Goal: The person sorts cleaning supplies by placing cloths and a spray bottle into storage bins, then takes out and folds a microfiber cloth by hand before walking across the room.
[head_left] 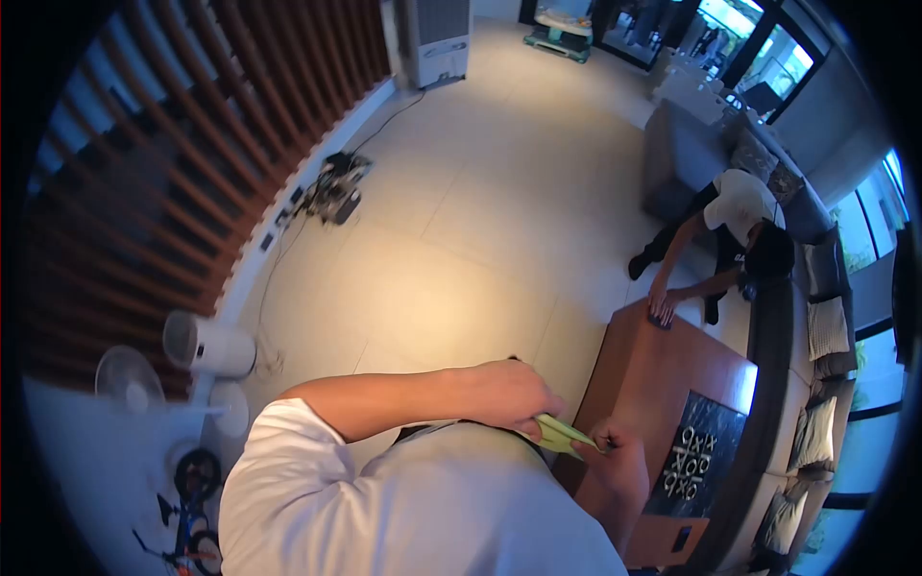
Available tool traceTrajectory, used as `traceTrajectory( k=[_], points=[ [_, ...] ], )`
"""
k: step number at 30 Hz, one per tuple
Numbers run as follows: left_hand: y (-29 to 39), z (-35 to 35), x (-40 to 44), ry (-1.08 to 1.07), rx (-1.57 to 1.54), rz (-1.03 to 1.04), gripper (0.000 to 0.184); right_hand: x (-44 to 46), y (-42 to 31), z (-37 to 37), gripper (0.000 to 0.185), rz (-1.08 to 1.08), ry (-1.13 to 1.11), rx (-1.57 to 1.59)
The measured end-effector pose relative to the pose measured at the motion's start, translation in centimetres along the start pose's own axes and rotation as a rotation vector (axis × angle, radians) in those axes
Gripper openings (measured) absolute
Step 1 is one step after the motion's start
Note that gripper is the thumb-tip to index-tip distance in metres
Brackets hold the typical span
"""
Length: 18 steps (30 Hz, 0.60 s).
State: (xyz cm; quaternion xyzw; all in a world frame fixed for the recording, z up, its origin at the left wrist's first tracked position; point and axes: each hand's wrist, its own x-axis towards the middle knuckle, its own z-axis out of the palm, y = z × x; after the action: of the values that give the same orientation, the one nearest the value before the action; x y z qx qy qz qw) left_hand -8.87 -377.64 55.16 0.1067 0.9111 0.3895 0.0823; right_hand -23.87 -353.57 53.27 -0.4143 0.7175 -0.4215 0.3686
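Observation:
A light yellow-green strip of cloth-like material [555, 434] stretches between my two hands in front of my torso. My left hand [509, 392] reaches across from the left, its fingers closed on one end. On the other end, my right hand [618, 461] pinches it with bent fingers. Part of the strip is hidden behind my left fingers, and its exact kind is hard to make out. The wooden table [615, 370] stands just beyond my right hand.
Another person [744, 206] bends over the table's far end, hands on a dark pad [660, 317]. A tic-tac-toe board [687, 456] lies on the table. A long sofa [783, 403] runs along the right. Cables [331, 187], a fan [130, 379] and a small bike [192, 514] are left.

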Motion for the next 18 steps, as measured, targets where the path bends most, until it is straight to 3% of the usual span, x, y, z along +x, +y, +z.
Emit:
traceTrajectory(
  k=[1,2,6,8,10,12,13,15,16,18],
  points=[
    [-3.4,-2.4,2.6,0.03,0.025,-0.021,0.039,3.3,0.0,-2.5,0.044,0.119,0.111,-0.11],
    [-6.7,-4.7,4.9,0.019,0.026,-0.005,0.039,7.1,-0.6,-4.7,0.035,0.211,0.152,-0.105],
    [-18.9,-15.4,11.7,0.241,-0.049,-0.162,0.03,24.6,3.0,-12.7,0.018,0.15,0.177,-0.138],
    [-22.8,-20.9,13.3,0.377,-0.148,-0.214,0.026,35.1,1.0,-16.1,0.02,0.105,0.022,-0.236],
    [-26.6,-26.4,13.7,0.569,-0.371,-0.438,0.024,45.9,-1.1,-18.9,0.025,0.064,-0.098,-0.259],
    [-32.1,-30.2,14.0,0.792,-0.829,-0.534,0.024,56.8,-3.0,-21.9,0.026,0.024,-0.274,-0.268],
    [-35.3,-32.1,14.4,0.932,-1.01,-0.404,0.018,62.1,-3.3,-23.1,0.026,0.009,-0.272,-0.295],
    [-42.0,-36.6,16.4,1.18,-1.2,-0.355,0.012,73.4,-3.0,-24.9,0.026,-0.048,-0.381,-0.142],
    [-46.2,-39.3,18.1,1.299,-1.28,-0.33,0.013,78.9,-2.4,-25.0,0.025,0.041,-0.392,-0.007],
    [-54.4,-44.9,21.0,1.435,-1.353,-0.294,0.014,88.9,-2.0,-25.9,0.025,-0.002,-0.295,-0.091]
  ],
)
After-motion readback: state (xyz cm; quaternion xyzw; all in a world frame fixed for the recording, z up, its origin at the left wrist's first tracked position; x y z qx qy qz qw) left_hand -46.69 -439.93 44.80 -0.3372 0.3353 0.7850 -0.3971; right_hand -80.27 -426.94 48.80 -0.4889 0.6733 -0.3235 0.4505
